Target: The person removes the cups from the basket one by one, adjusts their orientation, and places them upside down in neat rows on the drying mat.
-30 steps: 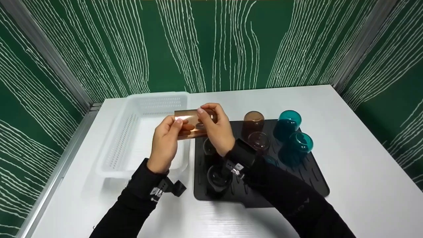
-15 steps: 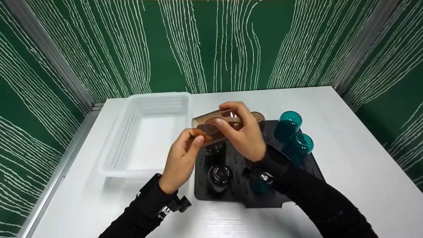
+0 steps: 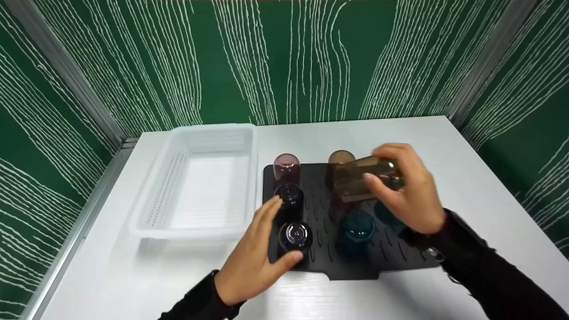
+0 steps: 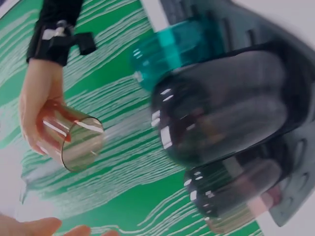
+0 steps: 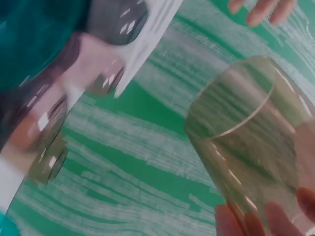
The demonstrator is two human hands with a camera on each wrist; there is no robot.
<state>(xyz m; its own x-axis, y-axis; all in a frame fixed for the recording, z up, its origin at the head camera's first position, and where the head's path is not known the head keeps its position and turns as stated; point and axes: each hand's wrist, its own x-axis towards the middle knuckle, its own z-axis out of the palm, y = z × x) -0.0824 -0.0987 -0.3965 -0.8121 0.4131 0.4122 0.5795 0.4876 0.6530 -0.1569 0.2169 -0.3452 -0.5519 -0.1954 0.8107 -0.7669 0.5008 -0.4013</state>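
My right hand [image 3: 413, 195] grips an amber drinking glass [image 3: 355, 178] by its base end, thumb on the near side and fingers over the far side. The glass is tilted onto its side above the black drying mat [image 3: 320, 251], its rim toward the left. In the right wrist view the inside of the amber glass [image 5: 246, 142] looks bare. My left hand [image 3: 249, 266] has its fingers spread beside a dark glass [image 3: 296, 238] and a second dark glass [image 3: 289, 195]; whether it touches either cannot be told from the head view. In the left wrist view its fingers [image 4: 39, 226] look apart from the glasses.
More upside-down glasses stand on the mat: a pinkish one [image 3: 286, 165] at the back left, a brown one [image 3: 341, 156] behind the held glass, a teal one [image 3: 358, 224] in front. My right hand hides the mat's right side. A white perforated basket [image 3: 191, 233] stands left.
My right hand has carried the amber glass rightward over the mat. My left hand has let go of the glass and moved down toward the dark glasses, its fingers spreading.
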